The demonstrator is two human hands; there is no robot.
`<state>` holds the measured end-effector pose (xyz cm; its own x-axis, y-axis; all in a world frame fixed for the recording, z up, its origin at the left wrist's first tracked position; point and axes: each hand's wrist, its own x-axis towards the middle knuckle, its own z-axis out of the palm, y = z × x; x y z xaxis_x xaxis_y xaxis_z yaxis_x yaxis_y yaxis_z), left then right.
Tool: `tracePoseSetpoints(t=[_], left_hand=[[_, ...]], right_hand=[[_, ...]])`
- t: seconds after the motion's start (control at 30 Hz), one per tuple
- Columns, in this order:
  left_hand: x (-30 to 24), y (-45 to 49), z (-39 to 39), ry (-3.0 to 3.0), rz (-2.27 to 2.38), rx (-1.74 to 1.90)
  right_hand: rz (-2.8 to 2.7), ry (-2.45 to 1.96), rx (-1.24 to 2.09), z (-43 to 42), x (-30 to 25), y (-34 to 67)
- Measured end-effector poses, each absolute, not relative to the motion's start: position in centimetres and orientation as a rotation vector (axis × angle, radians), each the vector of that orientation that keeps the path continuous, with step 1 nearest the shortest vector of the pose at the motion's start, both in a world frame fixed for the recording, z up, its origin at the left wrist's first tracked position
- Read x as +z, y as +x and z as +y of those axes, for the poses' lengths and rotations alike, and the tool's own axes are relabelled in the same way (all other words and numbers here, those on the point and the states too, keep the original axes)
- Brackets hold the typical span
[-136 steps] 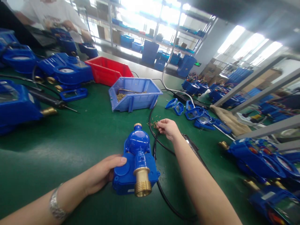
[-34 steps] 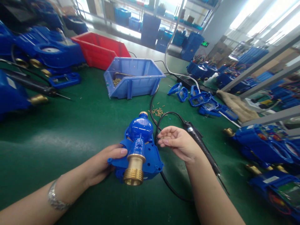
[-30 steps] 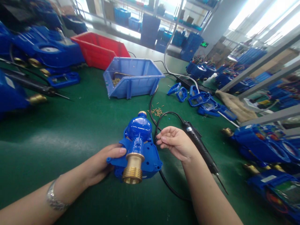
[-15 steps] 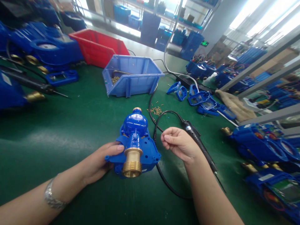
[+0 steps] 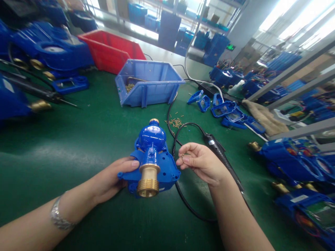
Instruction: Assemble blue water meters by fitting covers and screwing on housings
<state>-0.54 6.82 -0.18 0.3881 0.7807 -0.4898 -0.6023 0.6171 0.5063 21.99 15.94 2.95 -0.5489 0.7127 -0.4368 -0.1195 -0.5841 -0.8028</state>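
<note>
A blue water meter (image 5: pixel 152 139) with brass threaded ends lies in front of me, one brass end towards me. My left hand (image 5: pixel 115 176) is closed on the left edge of its blue plastic housing, thumb on top. Just right of the meter, my right hand (image 5: pixel 200 162) is pinched shut on a small brass screw (image 5: pixel 183 156) at the fingertips. Beyond it lies a loose pile of brass screws (image 5: pixel 176 122) on the green bench. A black electric screwdriver (image 5: pixel 218 148) with a cable lies behind and partly under my right forearm.
A blue bin (image 5: pixel 157 93) with screws inside stands ahead, a red bin (image 5: pixel 110 52) behind it. Blue plastic covers (image 5: pixel 223 109) lie at right, beside a cloth (image 5: pixel 264 116). More meters (image 5: pixel 290 157) sit at both sides. Another screwdriver (image 5: pixel 34 89) lies at left.
The fingers of my right hand have shifted slightly, and a small screw now shows between them. My left hand and the meter stay nearly in place.
</note>
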Motion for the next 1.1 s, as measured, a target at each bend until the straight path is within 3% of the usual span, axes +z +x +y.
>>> tracePoseSetpoints(t=[0.83, 0.97, 1.1], left_hand=[[-0.3, -0.5, 6.7, 0.289, 0.849, 0.9], [-0.4, -0.6, 6.7, 0.291, 0.836, 0.898], [-0.5, -0.5, 6.7, 0.308, 0.808, 0.892]], right_hand=[[-0.904, -1.112, 1.992, 16.0, 2.9, 21.9], [-1.032, -1.171, 1.996, 13.9, 3.7, 22.0], [-1.261, -1.316, 1.799, 12.1, 4.2, 22.0]])
